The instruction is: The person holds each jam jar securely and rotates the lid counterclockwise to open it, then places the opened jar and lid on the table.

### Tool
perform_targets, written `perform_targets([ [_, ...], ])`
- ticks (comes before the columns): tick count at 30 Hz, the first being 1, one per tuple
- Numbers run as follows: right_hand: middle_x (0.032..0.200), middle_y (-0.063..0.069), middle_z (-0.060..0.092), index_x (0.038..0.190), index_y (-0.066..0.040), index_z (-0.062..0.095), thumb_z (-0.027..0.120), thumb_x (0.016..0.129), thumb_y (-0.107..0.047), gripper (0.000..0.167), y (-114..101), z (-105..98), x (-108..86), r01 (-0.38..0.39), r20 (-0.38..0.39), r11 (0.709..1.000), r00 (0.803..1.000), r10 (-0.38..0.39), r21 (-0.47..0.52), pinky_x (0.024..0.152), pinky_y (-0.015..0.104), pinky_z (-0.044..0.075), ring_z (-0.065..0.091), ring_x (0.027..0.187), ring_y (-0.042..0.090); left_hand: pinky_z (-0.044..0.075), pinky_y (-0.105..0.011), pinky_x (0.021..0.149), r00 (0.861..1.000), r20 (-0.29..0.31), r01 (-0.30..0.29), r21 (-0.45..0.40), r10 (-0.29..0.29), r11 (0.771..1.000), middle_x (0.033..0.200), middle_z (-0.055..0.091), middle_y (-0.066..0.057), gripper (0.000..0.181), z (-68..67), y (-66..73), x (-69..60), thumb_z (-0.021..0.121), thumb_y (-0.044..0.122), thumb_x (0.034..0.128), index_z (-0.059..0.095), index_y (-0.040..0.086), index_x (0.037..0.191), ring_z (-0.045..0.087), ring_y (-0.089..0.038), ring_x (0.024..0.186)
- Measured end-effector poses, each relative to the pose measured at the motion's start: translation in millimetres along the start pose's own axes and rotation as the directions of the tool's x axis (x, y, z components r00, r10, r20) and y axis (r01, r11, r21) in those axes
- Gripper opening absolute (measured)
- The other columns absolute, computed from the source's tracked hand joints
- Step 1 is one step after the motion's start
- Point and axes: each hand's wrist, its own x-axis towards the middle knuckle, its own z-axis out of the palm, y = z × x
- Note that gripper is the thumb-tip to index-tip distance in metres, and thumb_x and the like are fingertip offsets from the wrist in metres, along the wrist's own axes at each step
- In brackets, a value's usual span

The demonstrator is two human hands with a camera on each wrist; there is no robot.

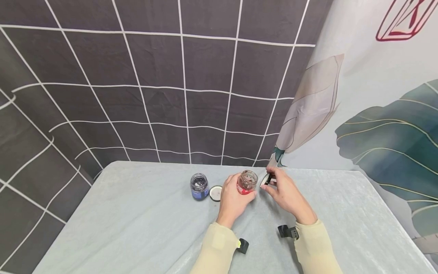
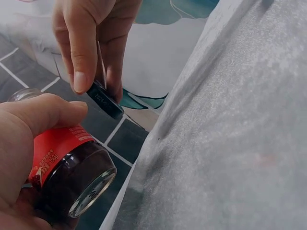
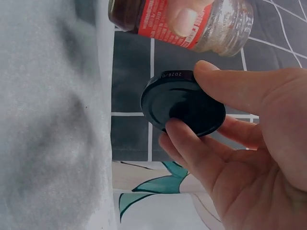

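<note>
My left hand (image 1: 234,196) grips a glass jar with a red label (image 1: 245,184), its mouth uncovered and dark contents inside. In the left wrist view the jar's dark lower part (image 2: 79,175) tilts out below the thumb. To the right of the jar, my right hand (image 1: 287,192) pinches a black lid (image 3: 182,105) by its edge, thumb on one side and fingers on the other. The lid is tipped on edge, apart from the jar, its pale inner side (image 1: 265,179) facing the jar in the head view.
Left of my left hand stands a second uncovered jar with a blue label (image 1: 199,187). Beside it another lid (image 1: 215,193) lies with its pale inside up, partly behind the left hand. A grey cloth covers the table (image 1: 137,220); a dark tiled-pattern curtain (image 1: 154,68) hangs behind.
</note>
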Motion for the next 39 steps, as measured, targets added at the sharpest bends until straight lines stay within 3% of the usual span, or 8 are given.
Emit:
perform_targets([
  [15,0.128,0.034,0.053,0.129,0.017,0.047,0.074,0.085,0.006,0.053,4.0,2.8,0.6,-0.032,0.018,0.999,0.999,0.032,0.01,0.091,0.042,0.054,0.06,0.114,0.046,0.048,-0.042,0.099,1.0,0.013,0.008,-0.027,-0.008,1.0,0.12,0.065,-0.006,0.066,0.2,-1.1,0.6,0.088,0.025,0.0725,0.062,0.01,0.131,0.062,-0.024,0.113],
  [39,0.118,0.031,0.058,0.124,0.017,0.052,0.076,0.082,0.005,0.05,5.1,4.7,-0.1,-0.035,0.041,0.997,0.998,0.038,-0.074,0.087,0.046,0.055,0.063,0.103,0.04,0.051,-0.037,0.095,1.0,0.015,-0.001,-0.047,0.001,0.999,0.115,0.07,-0.002,0.06,2.7,-1.9,0.2,0.091,0.021,0.0709,0.065,0.014,0.125,0.066,-0.018,0.107],
])
